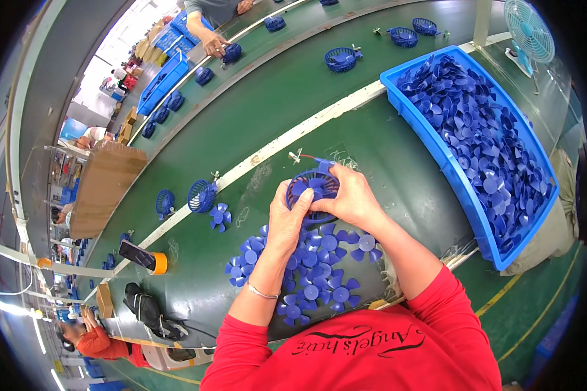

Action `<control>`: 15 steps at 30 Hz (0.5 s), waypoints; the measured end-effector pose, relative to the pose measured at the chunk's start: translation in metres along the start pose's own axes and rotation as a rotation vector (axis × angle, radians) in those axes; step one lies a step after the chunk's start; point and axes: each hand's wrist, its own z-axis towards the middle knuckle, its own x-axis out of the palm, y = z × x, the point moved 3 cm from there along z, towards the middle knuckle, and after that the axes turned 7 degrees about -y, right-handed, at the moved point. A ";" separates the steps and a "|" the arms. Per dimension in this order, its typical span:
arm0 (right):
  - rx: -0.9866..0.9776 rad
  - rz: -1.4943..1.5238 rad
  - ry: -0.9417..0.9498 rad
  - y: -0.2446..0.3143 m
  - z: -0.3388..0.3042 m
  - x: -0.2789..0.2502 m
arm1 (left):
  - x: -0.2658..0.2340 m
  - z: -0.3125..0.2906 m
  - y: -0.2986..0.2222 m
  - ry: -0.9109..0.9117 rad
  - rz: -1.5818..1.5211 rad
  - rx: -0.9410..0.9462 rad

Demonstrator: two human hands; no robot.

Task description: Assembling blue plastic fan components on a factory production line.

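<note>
Both my hands hold a round blue fan housing (295,189) with slatted sides, above the green work surface. My left hand (284,219) grips its left side, closed, with the thumb at the middle of the opening. On the right rim my right hand (353,199) is closed too, its thumb reaching inward beside the other. A blue fan blade (317,184) shows inside the housing, partly covered by the thumbs. From the housing's far side a red wire leads to a small metal piece (295,156). Several loose blue fan blades (311,291) lie under and between my forearms.
A blue crate (451,176) heaped with blades stands at right. Other housings (202,196) sit left and on the far belt (274,98). A phone (137,255) leans on an orange tape roll (159,263) near a black bag (143,306). Across, a co-worker's hand (213,43) touches a housing.
</note>
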 end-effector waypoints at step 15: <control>-0.542 -0.408 -0.270 0.017 -0.012 0.007 | -0.013 -0.004 0.010 -0.160 -0.012 -0.103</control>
